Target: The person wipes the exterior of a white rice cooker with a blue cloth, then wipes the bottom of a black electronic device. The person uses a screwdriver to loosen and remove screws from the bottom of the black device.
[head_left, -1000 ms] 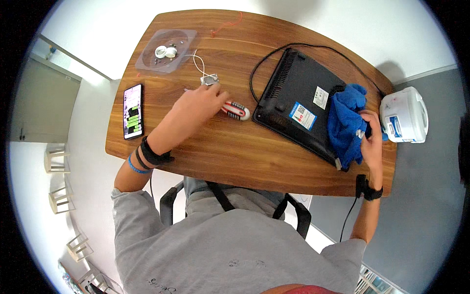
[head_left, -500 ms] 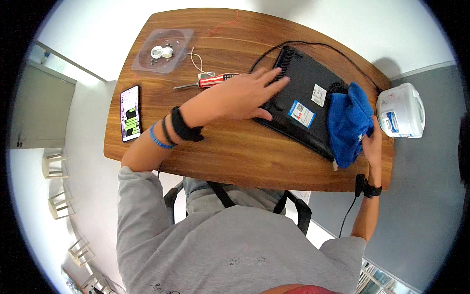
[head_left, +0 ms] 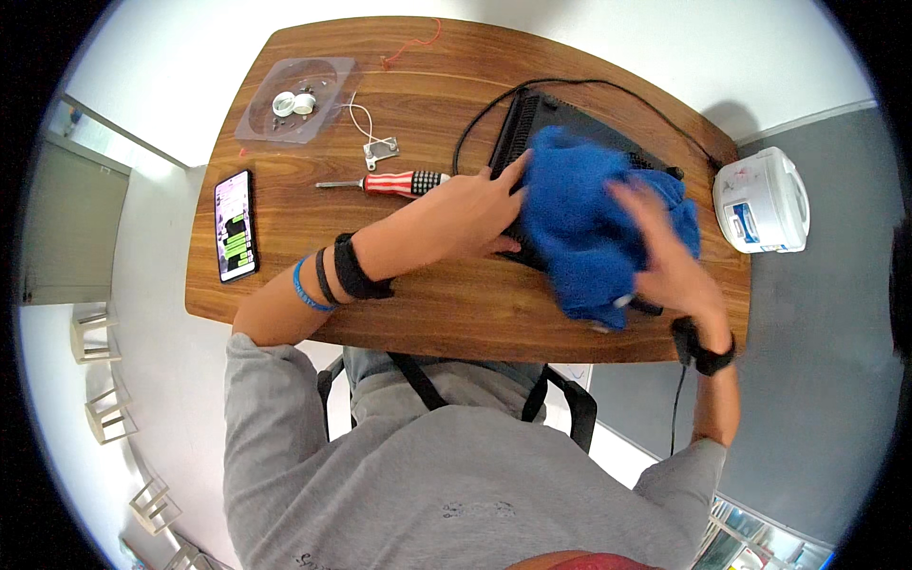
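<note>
In the head view we see the blue cloth (head_left: 575, 223), crumpled, deep in colour and slightly blurred, bunched across much of the flat black appliance (head_left: 518, 123) on the brown wooden table (head_left: 418, 318). The appliance's ribbed left end shows. Our left hand (head_left: 480, 211) rests there, fingers spread. Our right hand (head_left: 674, 266) is blurred against the cloth; we cannot tell whether it grips.
</note>
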`<state>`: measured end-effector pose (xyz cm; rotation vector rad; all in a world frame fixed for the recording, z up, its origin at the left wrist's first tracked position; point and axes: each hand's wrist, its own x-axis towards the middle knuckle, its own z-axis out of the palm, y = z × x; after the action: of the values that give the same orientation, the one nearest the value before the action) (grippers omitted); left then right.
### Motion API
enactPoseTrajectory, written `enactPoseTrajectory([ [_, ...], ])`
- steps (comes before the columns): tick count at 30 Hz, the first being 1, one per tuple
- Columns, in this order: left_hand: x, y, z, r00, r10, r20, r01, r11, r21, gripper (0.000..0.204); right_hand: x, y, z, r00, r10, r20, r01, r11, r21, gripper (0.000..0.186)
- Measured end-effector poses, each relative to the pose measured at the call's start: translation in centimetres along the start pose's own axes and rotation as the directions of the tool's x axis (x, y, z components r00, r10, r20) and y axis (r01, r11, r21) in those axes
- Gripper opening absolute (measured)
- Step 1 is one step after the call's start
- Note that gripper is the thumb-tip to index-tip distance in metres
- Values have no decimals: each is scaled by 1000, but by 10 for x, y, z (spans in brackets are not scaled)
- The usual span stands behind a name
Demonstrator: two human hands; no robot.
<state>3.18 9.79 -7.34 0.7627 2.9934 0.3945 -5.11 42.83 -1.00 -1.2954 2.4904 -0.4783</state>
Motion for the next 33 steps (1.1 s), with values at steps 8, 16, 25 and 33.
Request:
enactPoseTrajectory([
  [8, -18, -9, -3, 998, 28, 51, -25, 998, -57, 87, 118, 29, 24, 998, -50, 28, 56, 958, -282, 95],
  [16, -64, -52, -17, 998, 33, 58, -35, 999, 38, 99, 134, 94, -19, 996, -63, -71, 59, 997, -54, 78],
  [25, -38, -123, -11, 983, -136, -125, 152, 979, 132, 73, 146, 107, -14, 997, -45, -54, 44, 999, -30, 84],
  [33, 6, -104, -15, 987, -76, -145, 110, 963, 246, 54, 161, 113, -10, 996, -61, -64, 60, 998, -17, 80],
])
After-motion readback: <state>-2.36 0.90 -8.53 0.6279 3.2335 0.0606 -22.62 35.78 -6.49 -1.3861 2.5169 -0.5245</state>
